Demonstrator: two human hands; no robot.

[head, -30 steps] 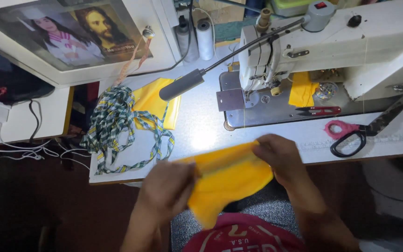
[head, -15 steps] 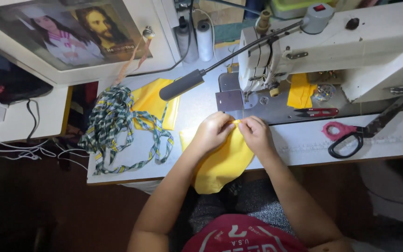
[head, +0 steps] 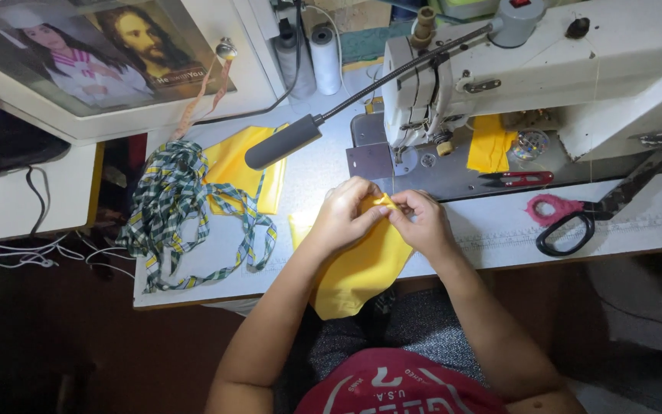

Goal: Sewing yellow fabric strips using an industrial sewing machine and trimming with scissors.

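Observation:
Both my hands pinch the top edge of a yellow fabric piece (head: 362,264) on the white sewing table (head: 499,230). My left hand (head: 346,215) grips the edge from the left, my right hand (head: 421,222) from the right, fingertips almost touching. The cloth hangs down over the table's front edge toward my lap. Just behind my hands stands the white sewing machine (head: 515,69), its needle area a short way beyond my fingers.
A green plaid strip pile (head: 170,207) lies at the left over more yellow fabric (head: 239,165). A grey lamp head (head: 281,142) hangs above the table. Black-and-pink scissors (head: 584,218) lie at the right, small red snips (head: 519,179) on the machine bed, thread spools (head: 323,54) behind.
A second ago my hands held the yellow fabric stretched wide near my lap. They have since come together and moved up onto the table, close to the machine.

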